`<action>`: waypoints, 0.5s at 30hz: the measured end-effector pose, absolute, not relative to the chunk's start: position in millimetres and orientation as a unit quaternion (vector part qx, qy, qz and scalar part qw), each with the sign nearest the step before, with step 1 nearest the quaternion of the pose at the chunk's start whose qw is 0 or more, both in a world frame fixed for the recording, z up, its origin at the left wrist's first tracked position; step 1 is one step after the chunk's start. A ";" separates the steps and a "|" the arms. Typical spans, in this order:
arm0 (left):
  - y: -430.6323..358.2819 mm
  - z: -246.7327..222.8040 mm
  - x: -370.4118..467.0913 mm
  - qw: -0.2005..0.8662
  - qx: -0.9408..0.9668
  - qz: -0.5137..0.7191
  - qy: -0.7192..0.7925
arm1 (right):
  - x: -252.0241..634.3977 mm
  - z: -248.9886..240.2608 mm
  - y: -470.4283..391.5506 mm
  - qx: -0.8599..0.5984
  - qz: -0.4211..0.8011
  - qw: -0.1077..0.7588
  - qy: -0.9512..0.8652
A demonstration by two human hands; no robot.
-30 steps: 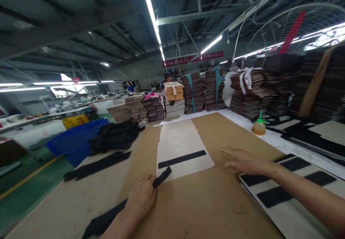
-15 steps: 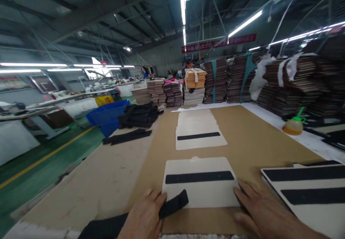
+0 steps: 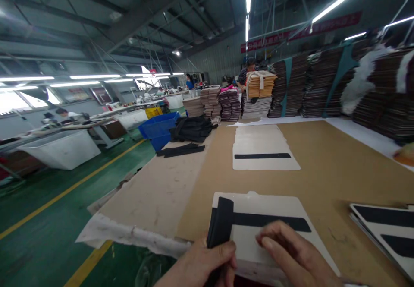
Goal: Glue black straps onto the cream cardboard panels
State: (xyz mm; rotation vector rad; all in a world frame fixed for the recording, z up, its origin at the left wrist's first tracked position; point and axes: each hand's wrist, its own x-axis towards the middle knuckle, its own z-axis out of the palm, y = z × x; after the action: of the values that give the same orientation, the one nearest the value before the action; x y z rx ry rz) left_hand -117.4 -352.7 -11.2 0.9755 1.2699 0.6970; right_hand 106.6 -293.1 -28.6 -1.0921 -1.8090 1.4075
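Observation:
My left hand [image 3: 211, 259] is closed around a small bunch of black fabric strips [image 3: 221, 222], which stand up from the fingers. Below and behind them lies an off-white panel [image 3: 249, 200] with a black band [image 3: 271, 221] across it; the strips cover the panel's left part. Over the panel's front right part is my right hand [image 3: 291, 252], its fingers curled and the thumb close to the index finger. Whatever may be between those fingertips is too small or hidden to make out.
Farther back lies an overlapping row of off-white panels [image 3: 263, 142]. More banded panels [image 3: 381, 224] are at the right edge. Black strips [image 3: 181, 149] and a dark fabric pile [image 3: 194, 128] lie near a blue bin [image 3: 158, 129]. Tall stacks [image 3: 320, 88] line the back; a person [image 3: 247, 73] stands there.
My left hand has raised the black strips from the table to upright over the panel's left. My right hand has left the panel's right edge and curled its fingers. The view has turned left.

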 end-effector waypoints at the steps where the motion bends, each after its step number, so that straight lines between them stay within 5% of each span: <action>1: -350.9 -15.4 -113.0 0.652 0.432 0.296 0.548 | 96.4 -23.4 -293.2 -0.410 0.550 0.316 -0.655; 15: -341.3 -44.0 -78.8 0.640 0.411 0.313 0.569 | 79.5 -55.2 -302.4 -0.403 0.470 0.384 -0.685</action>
State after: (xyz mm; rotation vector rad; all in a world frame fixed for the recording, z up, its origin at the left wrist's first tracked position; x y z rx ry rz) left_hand -78.8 -341.3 -44.0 0.9382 1.2980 0.7145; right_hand 79.5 -302.4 -55.2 -1.0266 -1.7450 1.1982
